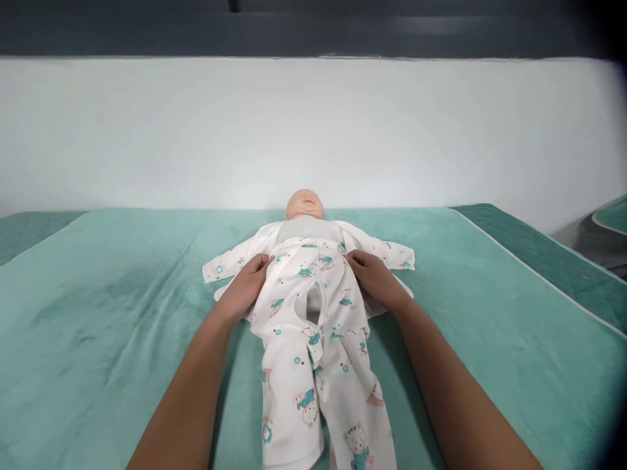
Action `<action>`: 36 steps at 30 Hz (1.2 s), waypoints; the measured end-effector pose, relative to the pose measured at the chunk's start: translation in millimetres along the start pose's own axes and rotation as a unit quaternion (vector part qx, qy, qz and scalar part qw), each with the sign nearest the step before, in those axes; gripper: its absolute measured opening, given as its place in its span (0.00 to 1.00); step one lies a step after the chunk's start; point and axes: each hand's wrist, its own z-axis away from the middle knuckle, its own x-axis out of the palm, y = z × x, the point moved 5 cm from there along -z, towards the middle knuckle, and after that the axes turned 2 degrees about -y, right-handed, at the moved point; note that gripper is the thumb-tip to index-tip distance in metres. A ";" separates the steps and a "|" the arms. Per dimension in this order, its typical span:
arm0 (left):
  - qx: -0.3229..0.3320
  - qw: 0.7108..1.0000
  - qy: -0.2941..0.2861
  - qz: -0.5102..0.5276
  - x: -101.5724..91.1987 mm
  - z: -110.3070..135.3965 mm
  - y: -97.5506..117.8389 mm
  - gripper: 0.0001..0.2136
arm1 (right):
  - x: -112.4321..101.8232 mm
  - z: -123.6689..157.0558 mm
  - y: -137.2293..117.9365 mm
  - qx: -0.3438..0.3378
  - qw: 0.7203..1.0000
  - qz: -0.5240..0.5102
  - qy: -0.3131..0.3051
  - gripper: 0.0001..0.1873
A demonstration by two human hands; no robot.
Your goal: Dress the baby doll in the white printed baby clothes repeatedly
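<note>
A baby doll lies on its back, head away from me. Its white long-sleeved top is spread open at the sides, sleeves stretched outward. White baby pants with cat prints cover its lower body and legs, with an opening at the crotch. My left hand pinches the pants' edge at the left of the waist. On the opposite side my right hand has its thumb and fingers closed on the right waist edge. Both sets of fingertips are partly hidden by the cloth.
Beneath the doll is a green plush cover, slightly wrinkled at left, with pale seams near both sides. A white wall rises right behind the doll's head. Another green-topped surface shows at the far right.
</note>
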 end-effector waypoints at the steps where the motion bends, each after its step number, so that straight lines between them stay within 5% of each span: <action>1: -0.023 1.000 -0.011 0.015 0.3 2.2 -1.7 0.14 | -0.5 2.6 -0.1 0.009 0.999 -0.021 -0.037 0.15; 5: -0.089 0.992 -0.049 0.077 3.7 6.7 -8.4 0.16 | 1.4 15.1 -6.3 0.019 0.982 -0.095 -0.162 0.07; 11: -0.119 0.979 -0.078 0.148 10.7 9.4 -12.1 0.23 | 5.0 24.9 -12.3 0.039 0.960 -0.199 -0.192 0.11; 20: -0.026 0.945 -0.103 0.310 22.5 3.2 -10.0 0.23 | 6.7 21.2 -5.4 0.059 0.945 -0.310 -0.085 0.13; 25: -0.014 0.950 -0.082 0.300 28.8 0.2 -14.7 0.20 | 10.2 17.3 -4.1 0.070 0.963 -0.260 0.003 0.16; 29: -0.002 0.957 -0.034 0.287 31.8 0.8 -14.8 0.18 | 8.3 13.1 -2.8 0.067 0.981 -0.170 0.069 0.13; 36: -0.035 0.960 0.051 0.274 30.4 1.7 -23.6 0.17 | 10.3 8.1 -7.5 0.022 0.985 -0.161 0.059 0.14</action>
